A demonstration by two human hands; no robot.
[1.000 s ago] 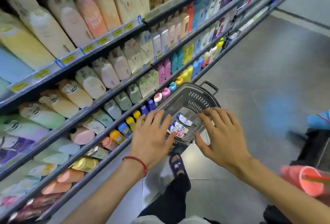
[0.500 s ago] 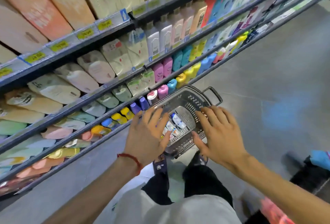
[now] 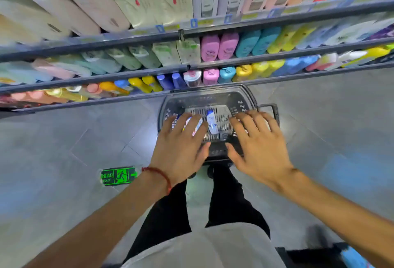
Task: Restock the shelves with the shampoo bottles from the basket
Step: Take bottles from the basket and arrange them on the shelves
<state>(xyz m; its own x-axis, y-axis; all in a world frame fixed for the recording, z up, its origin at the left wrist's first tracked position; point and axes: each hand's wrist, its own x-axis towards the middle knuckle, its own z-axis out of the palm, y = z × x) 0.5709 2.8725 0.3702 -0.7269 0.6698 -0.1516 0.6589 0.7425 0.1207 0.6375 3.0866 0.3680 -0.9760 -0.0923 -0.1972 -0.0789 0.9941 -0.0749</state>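
exit sign (image 3: 118, 175): flat green rectangle on the smooth grey floor.
left hand (image 3: 181, 141): our fingers spread, holding nothing, over the basket's left half.
basket (image 3: 204, 98): dark slotted plastic, oval rim, below the shelves (image 3: 234, 25).
shampoo bottle (image 3: 212, 122): glossy white, lying in the basket; perhaps a second blurs under our left fingers.
right hand (image 3: 255, 141): splayed, empty, over the right rim.
change: shelves slanted before; now we see them level.
axis: bottle's length runs toward the shelves, blue cap nearest them.
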